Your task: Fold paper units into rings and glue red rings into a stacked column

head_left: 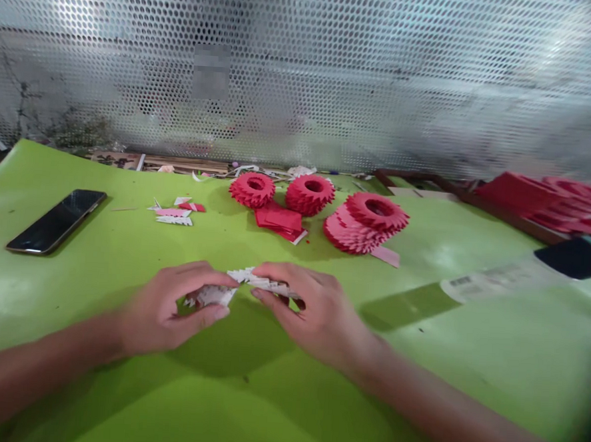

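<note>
My left hand (170,307) and my right hand (310,312) meet low over the green table (96,282), both pinched on a short chain of white folded paper pieces (244,284). The left fingers close round its left end, the right fingers round its right end. Both hands are slightly smeared by motion. Behind them lie three red rings of folded paper: a small one (252,189), a second (310,194) and a stacked one (368,222), with flat red sheets (280,220) between them.
A black phone (58,221) lies at the left. Loose white and pink folded pieces (176,212) sit behind it. A second dark phone (576,257) and red paper stacks (547,200) are at the right. A perforated metal screen (305,68) closes the back.
</note>
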### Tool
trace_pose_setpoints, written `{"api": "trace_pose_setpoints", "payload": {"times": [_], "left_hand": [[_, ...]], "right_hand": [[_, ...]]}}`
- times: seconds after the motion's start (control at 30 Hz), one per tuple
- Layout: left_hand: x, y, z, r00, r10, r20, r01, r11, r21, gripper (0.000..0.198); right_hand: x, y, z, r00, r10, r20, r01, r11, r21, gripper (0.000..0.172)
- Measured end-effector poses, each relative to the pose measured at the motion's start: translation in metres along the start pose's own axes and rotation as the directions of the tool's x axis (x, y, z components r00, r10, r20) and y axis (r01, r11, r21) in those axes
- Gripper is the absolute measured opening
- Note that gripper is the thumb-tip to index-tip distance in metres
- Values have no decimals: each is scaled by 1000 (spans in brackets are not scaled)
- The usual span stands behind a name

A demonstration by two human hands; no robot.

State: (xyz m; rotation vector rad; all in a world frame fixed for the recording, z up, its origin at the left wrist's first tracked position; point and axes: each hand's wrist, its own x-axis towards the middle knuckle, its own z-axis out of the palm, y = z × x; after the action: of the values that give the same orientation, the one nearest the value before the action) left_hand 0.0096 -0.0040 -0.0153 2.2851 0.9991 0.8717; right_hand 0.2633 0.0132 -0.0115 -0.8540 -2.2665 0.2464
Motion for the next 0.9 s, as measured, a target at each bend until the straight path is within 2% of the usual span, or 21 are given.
{"api": "trace_pose_setpoints", "payload": {"times": [0.13,0.2,0.27,0.33,0.43,0.53,0.67,0.9], "left_hand": [[-1,1,1,996,-52,72,59,993,-98,21],[-1,2,1,993,-69,96,81,988,-135,20],[-1,3,0,989,-92,116,112,977,-179,19],[-1,3,-1,981,-128,144,164,949,-270,19],[-2,2,-2,962,-197,191,267,836,-479,19],[-2,1,-1,947,-224,231,321,709,-628,16],[-1,-1,2,935,-219,278,352,654,-669,14],[-1,-3,2,924,-213,318,375,673,-638,17]], "right_hand": [[2,0,-1,997,59,44,-59,998,-1,10],[3,0,-2,997,39,66,-39,999,1,12],[3,0,-4,997,-43,58,43,999,-2,14],[3,-1,-5,982,-189,20,190,981,-31,14],[2,-5,-8,922,-384,-53,377,920,-107,10],[2,-10,-9,883,-457,-107,437,884,-167,10],[3,-15,-9,876,-472,-101,447,872,-197,11],[3,-15,-9,874,-482,-57,456,855,-248,12]]}}
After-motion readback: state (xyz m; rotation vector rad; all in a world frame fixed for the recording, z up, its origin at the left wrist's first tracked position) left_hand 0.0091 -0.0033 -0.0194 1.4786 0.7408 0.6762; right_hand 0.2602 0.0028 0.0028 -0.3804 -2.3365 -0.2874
